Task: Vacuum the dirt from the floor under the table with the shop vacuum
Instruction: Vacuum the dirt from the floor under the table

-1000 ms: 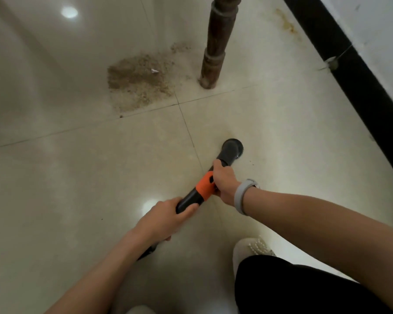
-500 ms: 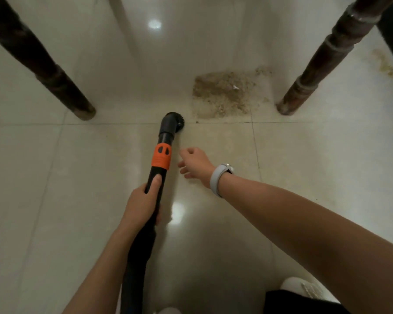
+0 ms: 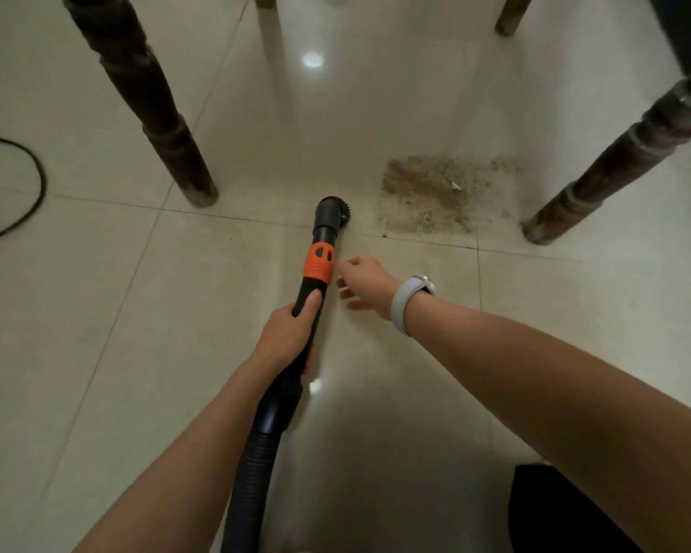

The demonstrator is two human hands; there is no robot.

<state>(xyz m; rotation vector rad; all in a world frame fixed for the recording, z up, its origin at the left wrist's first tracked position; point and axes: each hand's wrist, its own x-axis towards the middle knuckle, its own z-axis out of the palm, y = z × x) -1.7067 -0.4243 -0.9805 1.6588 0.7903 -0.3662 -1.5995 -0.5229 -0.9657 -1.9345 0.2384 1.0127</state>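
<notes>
Two hands: the left hand [image 3: 288,337] grips the black wand of the vacuum hose [image 3: 256,464], fingers wrapped under it and thumb laid along the top; the right hand [image 3: 366,283] hovers just beside the wand, fingers loosely spread, holding nothing.
Wand: a smooth black plastic tube with a bright orange collar [image 3: 319,263] that carries two dark oval slots; behind the left hand it joins a ribbed, dark blue-black flexible hose running toward the bottom edge.
Nozzle: a round brush head [image 3: 333,211] with short black bristles showing at its right rim, low over the floor just left of the dirt; whether it touches the tile I cannot tell.
Dirt: a roughly rectangular patch of brown, grainy dirt [image 3: 435,193], dense at its left and thinning to scattered specks at the right, with one small white scrap [image 3: 455,187] lying in it; it sits between the two near table legs, closer to the right one.
Floor: glossy cream tiles [image 3: 136,313] with thin dark grout lines and spots of reflected light.
Table legs: turned dark wood, ringed and scuffed, the left leg [image 3: 152,109] and the right leg [image 3: 599,177] both standing on the tile.
Wrist: a pale grey band [image 3: 405,301] around the right wrist.
Cable: a black cord [image 3: 33,169] curving on the floor at far left.
</notes>
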